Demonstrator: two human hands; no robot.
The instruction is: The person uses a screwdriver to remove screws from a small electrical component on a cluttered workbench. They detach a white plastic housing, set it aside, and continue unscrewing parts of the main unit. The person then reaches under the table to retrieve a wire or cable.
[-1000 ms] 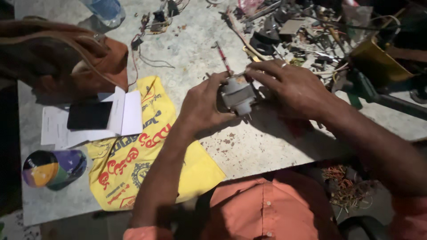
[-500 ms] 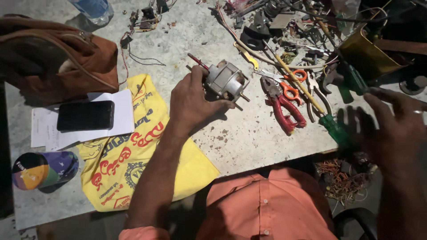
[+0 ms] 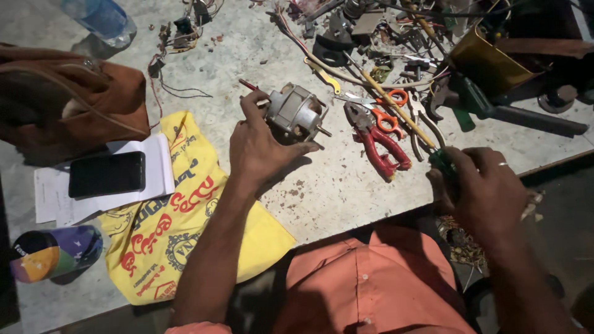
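Two hands are seen. Small grey motor (image 3: 296, 112) is gripped by left hand (image 3: 260, 148) fingers on the desk (image 3: 346, 185); right of the motor, green-handled screwdriver (image 3: 440, 159) is clasped by right hand (image 3: 489, 188), beyond red pliers (image 3: 380, 143).

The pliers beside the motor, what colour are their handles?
Red. The pliers lie on the table, right of the motor; the head view shows them clearly.

Our orange shirt and bare forearms

We wear an orange shirt (image 3: 377, 284), creased across the front, with a row of small pale buttons down the middle. Its sleeves end high on the arm, so both forearms are bare. Our left hand (image 3: 257, 148) carries no jewellery; our right hand (image 3: 489, 192) has a thin silver-coloured ring (image 3: 502, 164) on one finger.
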